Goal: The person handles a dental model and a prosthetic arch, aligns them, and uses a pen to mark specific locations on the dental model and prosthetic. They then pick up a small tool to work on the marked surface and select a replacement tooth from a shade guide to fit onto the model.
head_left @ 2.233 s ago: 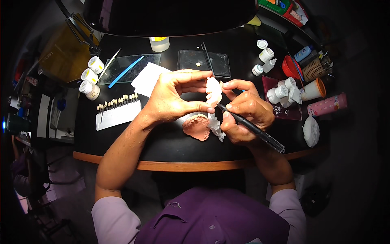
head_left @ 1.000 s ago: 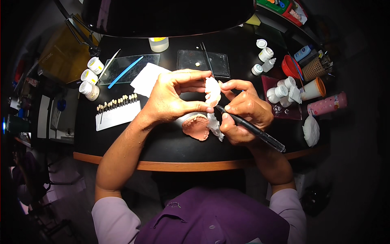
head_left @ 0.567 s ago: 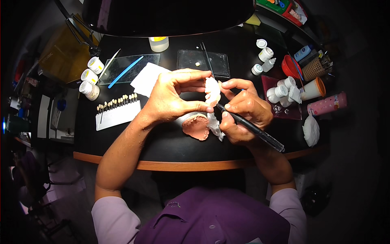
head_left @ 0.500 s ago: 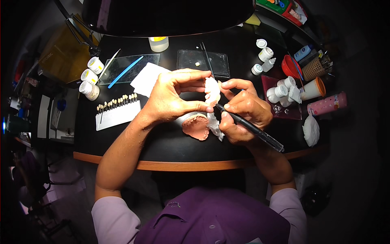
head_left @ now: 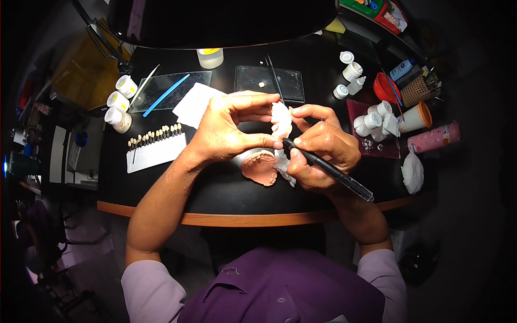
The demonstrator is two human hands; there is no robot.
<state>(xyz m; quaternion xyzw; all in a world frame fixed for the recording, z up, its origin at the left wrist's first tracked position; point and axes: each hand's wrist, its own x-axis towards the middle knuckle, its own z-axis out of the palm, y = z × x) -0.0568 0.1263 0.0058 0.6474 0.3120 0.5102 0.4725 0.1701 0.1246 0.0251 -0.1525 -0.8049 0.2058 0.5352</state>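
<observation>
A pale pink dental cast [head_left: 281, 119] is pinched between the thumb and fingers of my left hand [head_left: 223, 126], raised over the desk. My right hand [head_left: 328, 148] grips a black pen [head_left: 339, 175], its tip at the cast's lower end beside my left thumb. Fingers of the right hand also reach toward the cast's right side; whether they touch it I cannot tell. Below the hands, a second, darker pink dental cast [head_left: 259, 168] lies on the desk, with a crumpled white tissue [head_left: 284, 169] against its right side.
At left are a tooth shade guide [head_left: 156, 152], several white jars [head_left: 118, 119], and a blue instrument [head_left: 166, 96] on a glass slab. A black tray [head_left: 247, 81] with tweezers [head_left: 274, 78] lies beyond my hands. Jars, a red bowl [head_left: 383, 87] and a pink bottle [head_left: 435, 137] crowd the right.
My right hand has shifted slightly left, bringing the pen tip closer against the cast's lower end. The left hand and the cast stay in place.
</observation>
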